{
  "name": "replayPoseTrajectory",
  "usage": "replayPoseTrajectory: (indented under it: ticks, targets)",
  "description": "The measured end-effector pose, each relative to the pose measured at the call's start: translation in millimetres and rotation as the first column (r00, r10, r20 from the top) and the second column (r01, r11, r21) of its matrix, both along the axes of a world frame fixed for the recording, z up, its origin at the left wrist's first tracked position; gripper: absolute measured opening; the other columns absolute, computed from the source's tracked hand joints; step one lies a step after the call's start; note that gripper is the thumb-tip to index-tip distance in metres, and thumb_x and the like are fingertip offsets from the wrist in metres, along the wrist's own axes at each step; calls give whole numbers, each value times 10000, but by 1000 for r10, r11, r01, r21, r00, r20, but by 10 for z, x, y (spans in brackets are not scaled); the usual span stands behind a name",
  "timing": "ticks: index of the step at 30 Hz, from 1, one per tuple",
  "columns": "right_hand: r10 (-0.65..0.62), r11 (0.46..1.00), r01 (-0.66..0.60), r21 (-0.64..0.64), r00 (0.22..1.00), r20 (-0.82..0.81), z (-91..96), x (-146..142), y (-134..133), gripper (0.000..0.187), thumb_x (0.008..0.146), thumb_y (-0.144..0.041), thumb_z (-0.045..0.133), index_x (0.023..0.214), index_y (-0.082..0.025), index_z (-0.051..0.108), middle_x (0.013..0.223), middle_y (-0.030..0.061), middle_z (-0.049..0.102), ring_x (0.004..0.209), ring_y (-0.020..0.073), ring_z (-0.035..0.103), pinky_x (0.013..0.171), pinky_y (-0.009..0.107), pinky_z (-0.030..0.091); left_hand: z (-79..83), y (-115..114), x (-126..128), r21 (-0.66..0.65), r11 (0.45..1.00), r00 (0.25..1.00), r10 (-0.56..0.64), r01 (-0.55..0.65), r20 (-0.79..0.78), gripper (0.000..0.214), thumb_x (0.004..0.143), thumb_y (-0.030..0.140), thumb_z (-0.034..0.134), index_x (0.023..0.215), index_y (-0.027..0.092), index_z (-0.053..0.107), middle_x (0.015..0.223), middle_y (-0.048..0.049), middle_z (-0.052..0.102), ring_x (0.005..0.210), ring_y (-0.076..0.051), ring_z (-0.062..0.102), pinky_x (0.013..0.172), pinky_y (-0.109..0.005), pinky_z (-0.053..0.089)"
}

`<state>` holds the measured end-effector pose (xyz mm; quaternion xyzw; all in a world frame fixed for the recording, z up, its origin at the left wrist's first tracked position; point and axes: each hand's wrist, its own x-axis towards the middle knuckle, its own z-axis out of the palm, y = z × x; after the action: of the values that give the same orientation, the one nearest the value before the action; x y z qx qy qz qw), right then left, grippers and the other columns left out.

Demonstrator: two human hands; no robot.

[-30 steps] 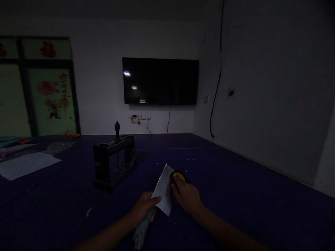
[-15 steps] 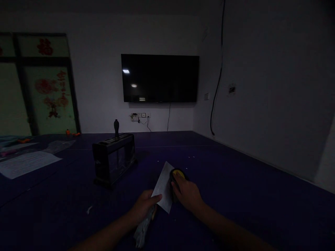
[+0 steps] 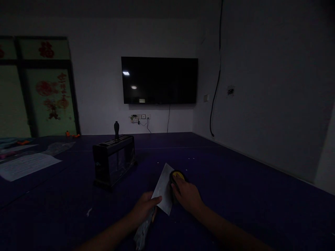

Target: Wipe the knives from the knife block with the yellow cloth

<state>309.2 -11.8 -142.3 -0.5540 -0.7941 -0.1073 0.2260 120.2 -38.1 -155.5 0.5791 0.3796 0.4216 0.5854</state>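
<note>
My left hand [image 3: 143, 207] pinches a pale grey, flat, stiff-looking sheet [image 3: 163, 190] near its lower left edge, thumb on top. Crumpled, clear-looking plastic [image 3: 141, 235] hangs below that hand; whether the fingers grip it too is hard to make out. My right hand [image 3: 188, 195] is closed round a rounded dark object with a yellow top [image 3: 178, 175], set against the sheet's right edge. The object's lower part is lost in shadow, so its kind does not show. Ahead to the left, a black box-shaped frame with clear sides [image 3: 113, 160] stands upright, a dark knobbed handle [image 3: 116, 130] on top.
The room is dim. A dark blue-purple surface [image 3: 222, 209] spreads all round. Printed paper [image 3: 28, 165] and thin clear plastic [image 3: 59, 148] lie at left, with small orange pieces [image 3: 68, 134] behind. A white scrap [image 3: 89, 212] lies nearer. A television [image 3: 159, 80] and hanging cable [image 3: 216, 94] are on the walls.
The whole view has shifted slightly, with the scene sitting a little lower. Both hands keep their holds on the sheet and the yellow-topped object, almost unmoved.
</note>
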Motion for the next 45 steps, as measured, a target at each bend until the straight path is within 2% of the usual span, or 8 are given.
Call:
replayPoseTrajectory:
  ticks: [11, 18, 27, 34, 40, 45]
  targets:
    - [3, 1000, -3, -16, 1000, 2, 9, -3, -1, 434, 897, -309, 302, 1260, -125, 451, 1263, 139, 516, 969, 237, 609, 789, 328, 473, 11, -2, 11, -15, 1000, 1000, 23, -23, -10, 521, 532, 617, 650, 688, 123, 590, 465, 25, 493, 374, -76, 394, 399, -202, 249]
    - [-8, 1000, 9, -25, 1000, 20, 22, -3, -5, 436, 896, -316, 300, 1261, -133, 451, 1268, 138, 511, 977, 240, 604, 786, 334, 473, 25, -5, -4, 10, 1000, 999, 21, -20, -39, 529, 546, 620, 643, 698, 116, 593, 473, 23, 486, 386, -79, 405, 405, -205, 271]
    - [-20, 999, 21, -25, 1000, 18, 49, -18, -34, 415, 896, -311, 315, 1242, -142, 468, 1237, 142, 537, 959, 234, 614, 768, 313, 476, -14, 32, -3, -1, 1000, 1000, 3, -3, 15, 498, 553, 588, 660, 689, 114, 593, 481, 23, 509, 373, -66, 398, 389, -195, 269]
    - [13, 1000, -12, -23, 1000, 11, 47, -10, -41, 403, 897, -290, 309, 1234, -136, 469, 1208, 127, 564, 940, 226, 620, 766, 310, 476, -40, 61, -19, -41, 995, 995, 95, -93, 40, 480, 557, 609, 636, 640, 142, 561, 376, 47, 454, 306, -71, 362, 355, -199, 228]
    - [36, 999, -36, -10, 999, -3, 62, -9, -50, 362, 901, -293, 312, 1164, -155, 520, 1100, 117, 627, 858, 213, 644, 702, 293, 477, 20, 39, -10, -47, 992, 992, 121, -119, 44, 489, 543, 628, 624, 612, 153, 529, 343, 50, 443, 276, -72, 351, 337, -201, 210]
    - [59, 998, -59, 6, 998, 9, 42, 2, -34, 362, 900, -293, 311, 1170, -167, 517, 1087, 110, 633, 850, 209, 644, 683, 286, 473, -3, 72, -31, -52, 991, 990, 129, -127, 49, 515, 537, 654, 609, 631, 156, 520, 350, 49, 449, 282, -78, 365, 328, -202, 218]
